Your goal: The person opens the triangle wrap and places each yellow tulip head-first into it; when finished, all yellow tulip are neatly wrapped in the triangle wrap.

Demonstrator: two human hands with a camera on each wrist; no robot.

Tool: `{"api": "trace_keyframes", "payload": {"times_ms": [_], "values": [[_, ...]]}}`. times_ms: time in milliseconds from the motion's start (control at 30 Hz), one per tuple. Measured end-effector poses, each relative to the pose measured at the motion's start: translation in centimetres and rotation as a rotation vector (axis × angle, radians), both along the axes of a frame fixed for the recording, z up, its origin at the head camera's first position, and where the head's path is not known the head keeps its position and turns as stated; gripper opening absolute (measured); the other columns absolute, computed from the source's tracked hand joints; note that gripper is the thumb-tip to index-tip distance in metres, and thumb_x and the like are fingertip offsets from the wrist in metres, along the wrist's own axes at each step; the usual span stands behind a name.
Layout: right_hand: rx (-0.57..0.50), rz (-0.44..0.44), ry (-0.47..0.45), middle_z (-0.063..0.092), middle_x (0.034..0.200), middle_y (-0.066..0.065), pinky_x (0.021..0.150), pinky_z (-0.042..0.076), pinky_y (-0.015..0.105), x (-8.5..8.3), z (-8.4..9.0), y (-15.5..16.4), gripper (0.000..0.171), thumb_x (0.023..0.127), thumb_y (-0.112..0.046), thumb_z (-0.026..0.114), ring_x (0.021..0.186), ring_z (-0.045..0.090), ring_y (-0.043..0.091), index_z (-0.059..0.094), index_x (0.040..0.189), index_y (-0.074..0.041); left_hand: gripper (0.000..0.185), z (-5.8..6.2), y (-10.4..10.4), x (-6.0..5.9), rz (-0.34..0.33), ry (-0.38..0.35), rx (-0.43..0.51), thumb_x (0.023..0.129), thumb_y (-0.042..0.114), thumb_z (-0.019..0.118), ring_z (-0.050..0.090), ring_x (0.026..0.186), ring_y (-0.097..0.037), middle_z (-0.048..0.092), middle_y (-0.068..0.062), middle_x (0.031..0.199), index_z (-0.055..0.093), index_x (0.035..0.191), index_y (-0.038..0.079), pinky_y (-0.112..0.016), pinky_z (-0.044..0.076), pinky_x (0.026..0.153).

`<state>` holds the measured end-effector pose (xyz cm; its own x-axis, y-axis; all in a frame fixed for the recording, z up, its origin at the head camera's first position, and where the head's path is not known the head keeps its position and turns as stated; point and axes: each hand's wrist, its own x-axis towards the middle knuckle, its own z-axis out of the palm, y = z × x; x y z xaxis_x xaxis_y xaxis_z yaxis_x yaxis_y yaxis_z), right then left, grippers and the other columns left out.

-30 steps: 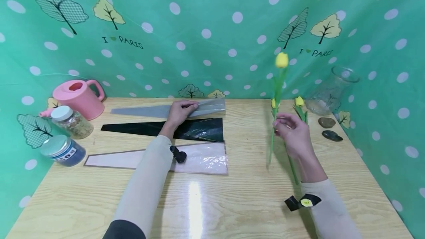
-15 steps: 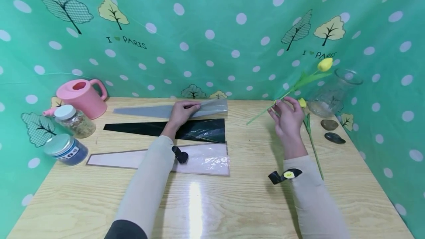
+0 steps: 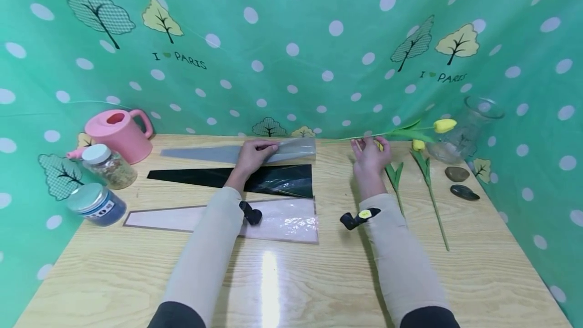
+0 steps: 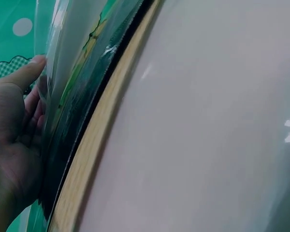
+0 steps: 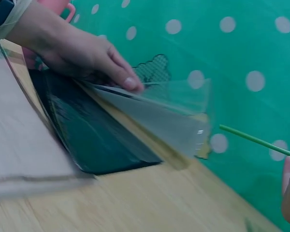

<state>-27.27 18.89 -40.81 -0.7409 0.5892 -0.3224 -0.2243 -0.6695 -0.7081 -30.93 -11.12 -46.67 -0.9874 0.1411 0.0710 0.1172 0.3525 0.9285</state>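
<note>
My left hand (image 3: 254,158) pinches the upper film of a clear-fronted grey flower sleeve (image 3: 296,152) at the back of the table. In the right wrist view, the sleeve's wide end (image 5: 183,130) is lifted and spread, facing right. My right hand (image 3: 370,158) holds a yellow tulip (image 3: 444,126) by its green stem, laid almost level with the bloom to the right. The stem's cut end (image 5: 224,127) points at the sleeve's wide end, a small gap apart. Below lie a black sleeve (image 3: 282,180) and a white sleeve (image 3: 278,216).
Two more tulips, one with its stem (image 3: 398,199) partly behind my right arm and another (image 3: 428,171), lie on the right. Beyond are a glass vase (image 3: 448,148) and dark stones (image 3: 457,173). A pink watering can (image 3: 120,135) and two jars (image 3: 102,209) stand left.
My right hand has moved left with the tulip, tipping it from upright to nearly level, its stem end now near the grey sleeve. My left hand has stayed on the sleeve.
</note>
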Motion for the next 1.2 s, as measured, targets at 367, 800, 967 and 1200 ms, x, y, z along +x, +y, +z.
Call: {"api": "trace_keyframes", "payload": {"times_ms": [367,800,967,1200], "values": [[0.003,0.05,-0.065,0.058,0.101,0.015,0.095,0.062,0.04,-0.3,-3.0,-4.6,0.033,0.096,0.009,0.062,0.101,0.066,0.03,0.047,0.122,-0.004,0.024,-0.1,0.2,-0.3,0.027,0.017,-0.011,0.098,0.026,0.074,0.067,0.12,-0.025,0.075,-0.008,0.125,0.08,0.116,0.013,-0.042,0.056,0.102],[-0.048,0.081,-0.062,0.058,0.103,0.018,0.097,0.061,0.037,-0.4,-4.1,-7.2,0.04,0.098,0.008,0.061,0.114,0.064,0.037,0.046,0.134,0.004,0.023,-0.3,0.2,-0.3,0.023,0.021,-0.024,0.098,0.027,0.073,0.067,0.121,-0.024,0.075,-0.007,0.125,0.08,0.116,0.014,-0.042,0.055,0.103],[-0.061,0.068,-0.084,0.061,0.102,0.017,0.092,0.063,0.034,-0.3,-4.0,-7.7,0.03,0.096,0.007,0.064,0.103,0.068,0.031,0.052,0.123,0.002,0.023,-0.3,0.2,-0.4,0.02,0.02,-0.032,0.098,0.026,0.073,0.067,0.121,-0.025,0.075,-0.008,0.125,0.08,0.116,0.014,-0.042,0.055,0.103],[-0.06,0.108,-0.145,0.066,0.104,0.016,0.089,0.063,0.029,-0.1,-3.6,-8.0,0.029,0.094,0.005,0.067,0.09,0.069,0.021,0.058,0.123,0.004,0.023,-0.3,0.2,-0.4,0.023,0.025,-0.038,0.098,0.027,0.074,0.066,0.121,-0.025,0.075,-0.007,0.125,0.08,0.116,0.015,-0.042,0.055,0.104]]}}
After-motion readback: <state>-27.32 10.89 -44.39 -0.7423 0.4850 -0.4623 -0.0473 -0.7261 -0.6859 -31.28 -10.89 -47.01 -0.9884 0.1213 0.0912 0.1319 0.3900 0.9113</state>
